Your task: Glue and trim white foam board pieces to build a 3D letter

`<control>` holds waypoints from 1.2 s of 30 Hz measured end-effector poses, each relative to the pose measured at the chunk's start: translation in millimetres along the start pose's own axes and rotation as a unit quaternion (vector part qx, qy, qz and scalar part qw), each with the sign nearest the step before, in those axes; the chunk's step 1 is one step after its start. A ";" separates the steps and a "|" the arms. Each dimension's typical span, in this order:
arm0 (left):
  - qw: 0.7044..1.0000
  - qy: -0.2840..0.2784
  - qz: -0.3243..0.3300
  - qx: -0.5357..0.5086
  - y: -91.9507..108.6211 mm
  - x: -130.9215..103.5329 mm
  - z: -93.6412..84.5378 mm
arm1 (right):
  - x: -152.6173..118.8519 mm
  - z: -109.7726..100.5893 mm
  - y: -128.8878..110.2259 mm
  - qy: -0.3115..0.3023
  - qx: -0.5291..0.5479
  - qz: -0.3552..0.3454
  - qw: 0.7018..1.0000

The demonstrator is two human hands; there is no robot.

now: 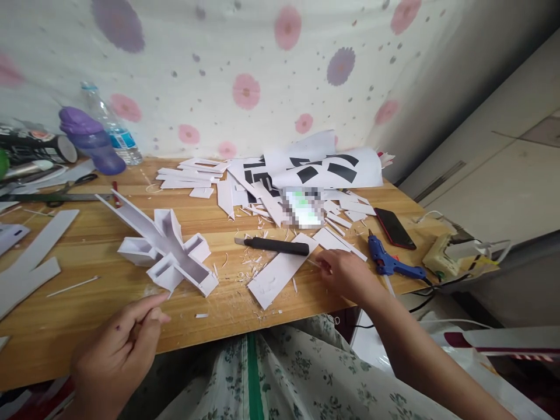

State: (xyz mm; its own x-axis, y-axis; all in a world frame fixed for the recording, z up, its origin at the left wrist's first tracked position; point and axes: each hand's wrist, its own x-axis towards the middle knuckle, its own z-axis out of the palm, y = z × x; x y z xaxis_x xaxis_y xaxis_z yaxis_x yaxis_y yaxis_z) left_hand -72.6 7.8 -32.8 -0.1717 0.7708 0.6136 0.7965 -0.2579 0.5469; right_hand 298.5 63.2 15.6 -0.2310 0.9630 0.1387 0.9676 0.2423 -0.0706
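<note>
White foamboard-like form: smooth, matte, branching, open-topped channels (177,251), 8 to 9 o'clock of view centre.
Left hand (120,347): 8 o'clock; index and thumb narrowly parted beside the form, contact unclear.
Right hand (343,271): 4 o'clock; fingertips pinch a thin white strip (314,263).
Cutter (277,245): black handle, 6 o'clock.
Bottle label (122,139): blue, 10 o'clock, unreadable.

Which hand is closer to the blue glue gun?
Right. The right hand is just left of the glue gun, over the white strips' near side; the left hand is well off to the left, by the white box-like model.
</note>
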 end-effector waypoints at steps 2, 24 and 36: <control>1.000 -0.001 0.017 0.014 4.9 5.1 0.5 | -3.2 -7.5 4.2 -0.010 0.009 -0.012 1.000; 0.983 -0.150 0.108 -0.010 13.0 23.4 20.6 | 56.6 17.4 -133.8 0.144 0.293 -0.253 0.911; 0.974 -0.189 0.097 -0.083 15.0 24.8 18.3 | 63.8 21.4 -131.5 0.114 0.332 -0.266 0.898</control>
State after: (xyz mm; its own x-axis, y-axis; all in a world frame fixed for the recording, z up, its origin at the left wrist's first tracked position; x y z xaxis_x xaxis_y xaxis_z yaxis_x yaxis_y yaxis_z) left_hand -54.4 33.7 -19.8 0.2230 0.8497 0.4778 0.6824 -0.4860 0.5459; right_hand 154.3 95.3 12.6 -0.5422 0.6596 0.5205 0.4357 0.7504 -0.4971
